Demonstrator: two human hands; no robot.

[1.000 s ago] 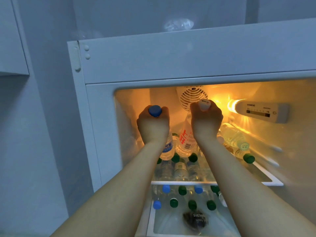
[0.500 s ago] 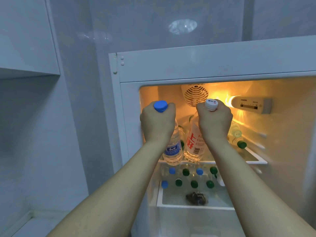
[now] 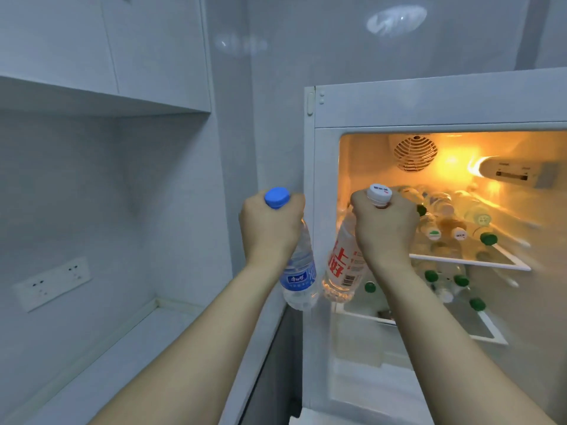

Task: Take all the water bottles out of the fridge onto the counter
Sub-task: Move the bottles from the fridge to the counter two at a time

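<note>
The left hand (image 3: 270,228) and right hand (image 3: 383,228) are each gripping 1 bottle neck — blue-capped bottle (image 3: 299,271) and white-capped bottle (image 3: 342,265) are hanging cap-up, bases converging; fingers hidden.

Two bare forearms w/ hands, no sleeves in view, cut off by the bottom edge before the elbow. Left hand (image 3: 270,230) at approx 11 o'clock from frame centre, right hand (image 3: 385,228) at approx 1 o'clock. No watch, ring, bracelet or glove on either; wrists plain. Forearms slim, widening toward the bottom edge, left from approx 7 o'clock, right from approx 5 o'clock. Hands seen from the back; nails not visible.
</note>
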